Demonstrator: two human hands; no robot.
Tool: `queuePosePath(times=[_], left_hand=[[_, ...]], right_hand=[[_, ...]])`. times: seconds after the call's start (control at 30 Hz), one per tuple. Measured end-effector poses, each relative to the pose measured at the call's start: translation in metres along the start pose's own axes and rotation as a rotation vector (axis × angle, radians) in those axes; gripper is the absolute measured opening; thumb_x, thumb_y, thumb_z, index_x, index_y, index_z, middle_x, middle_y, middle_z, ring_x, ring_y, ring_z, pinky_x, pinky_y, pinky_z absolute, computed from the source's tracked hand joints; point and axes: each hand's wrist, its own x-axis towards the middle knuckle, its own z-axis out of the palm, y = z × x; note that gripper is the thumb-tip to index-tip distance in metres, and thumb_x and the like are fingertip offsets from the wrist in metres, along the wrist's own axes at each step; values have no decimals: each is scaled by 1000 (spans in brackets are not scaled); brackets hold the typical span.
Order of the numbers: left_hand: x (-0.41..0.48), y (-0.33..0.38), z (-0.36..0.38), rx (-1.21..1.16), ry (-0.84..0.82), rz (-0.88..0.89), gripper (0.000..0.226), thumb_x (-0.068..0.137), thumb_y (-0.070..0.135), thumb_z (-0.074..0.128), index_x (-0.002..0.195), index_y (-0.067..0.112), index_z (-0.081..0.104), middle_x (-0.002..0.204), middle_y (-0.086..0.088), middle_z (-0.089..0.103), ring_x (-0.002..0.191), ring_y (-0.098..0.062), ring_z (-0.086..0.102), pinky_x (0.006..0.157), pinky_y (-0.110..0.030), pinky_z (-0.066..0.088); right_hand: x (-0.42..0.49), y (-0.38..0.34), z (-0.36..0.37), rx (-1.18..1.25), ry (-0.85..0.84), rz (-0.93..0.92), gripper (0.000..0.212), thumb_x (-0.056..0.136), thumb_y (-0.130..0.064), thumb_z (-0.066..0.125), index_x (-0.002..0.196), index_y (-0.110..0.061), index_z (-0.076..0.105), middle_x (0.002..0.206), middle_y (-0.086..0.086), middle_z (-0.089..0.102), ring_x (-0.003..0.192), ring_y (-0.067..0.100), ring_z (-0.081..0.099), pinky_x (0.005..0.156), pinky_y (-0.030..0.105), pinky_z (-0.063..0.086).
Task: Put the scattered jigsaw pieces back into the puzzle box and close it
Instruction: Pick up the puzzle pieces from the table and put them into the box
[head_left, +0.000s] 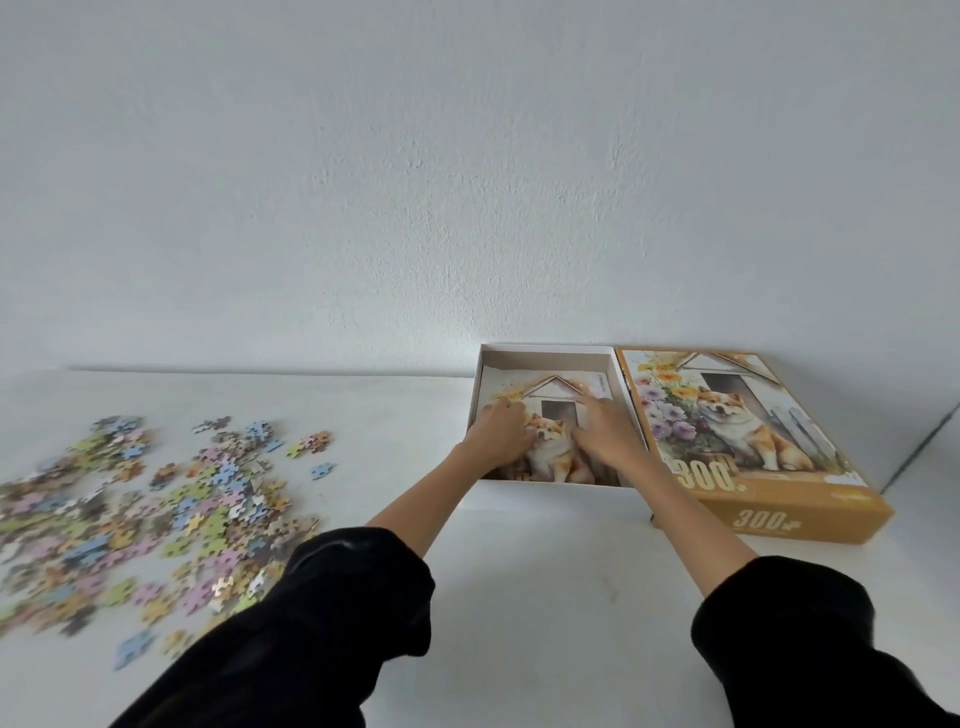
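The open white puzzle box (545, 354) sits against the wall, right of centre. A printed sheet with a dog and a kennel (553, 447) lies flat inside it. Both my hands reach into the box. My left hand (500, 435) rests on the sheet's left side, fingers bent. My right hand (602, 434) presses on the sheet's right side, one finger pointing toward the far edge. The orange lid (769, 512), printed with the same dog and "300", lies face up just right of the box. Many pastel jigsaw pieces (156, 509) lie scattered on the table at the left.
The white table (545, 597) meets a plain white wall behind the box. A few stray pieces (322, 470) lie between the pile and the box. The table's right edge runs just past the lid.
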Motion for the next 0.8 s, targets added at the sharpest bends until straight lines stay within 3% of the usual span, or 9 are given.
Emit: queuePosePath(times=[0.03, 0.17, 0.33, 0.5, 0.7, 0.8], left_hand=[[-3, 3, -5, -31, 52, 20, 41, 94, 23, 46, 128, 0, 45, 133, -20, 44, 121, -34, 45, 100, -39, 37], [-18, 7, -27, -171, 264, 99, 33, 92, 15, 48, 121, 2, 54, 120, -15, 59, 107, -28, 56, 90, -35, 46], [-41, -8, -52, -202, 413, 145, 25, 90, 12, 51, 111, 3, 62, 111, -12, 66, 99, -23, 62, 80, -26, 47], [-68, -50, -77, -204, 500, 88, 22, 89, 11, 53, 107, 5, 64, 106, -13, 66, 95, -26, 63, 82, -32, 48], [-107, -121, -105, -157, 534, 44, 22, 89, 10, 54, 108, 5, 63, 105, -14, 65, 97, -27, 61, 84, -34, 48], [-126, -161, -118, -124, 515, 22, 25, 90, 12, 53, 113, 7, 61, 108, -13, 64, 99, -26, 59, 84, -31, 46]], right_hand=[[-3, -2, -3, 29, 22, -5, 52, 87, -15, 51, 138, -16, 37, 116, 23, 56, 87, 30, 55, 72, 32, 41], [-12, -13, -15, 96, 101, -26, 45, 87, -12, 53, 132, -9, 45, 133, 13, 51, 120, 27, 49, 95, 32, 39], [-12, -50, -26, 131, 171, -122, 37, 86, -10, 54, 123, -7, 54, 128, 13, 56, 119, 25, 51, 96, 30, 39], [-12, -100, -15, 142, 161, -239, 35, 85, -8, 55, 120, -8, 57, 124, 11, 58, 116, 25, 52, 94, 28, 38], [-17, -164, 23, 145, 154, -302, 31, 85, -14, 56, 116, -12, 60, 117, 12, 59, 106, 26, 54, 83, 26, 36], [-24, -200, 49, 165, 157, -309, 32, 86, -15, 55, 117, -14, 59, 120, 10, 58, 112, 25, 51, 87, 29, 37]])
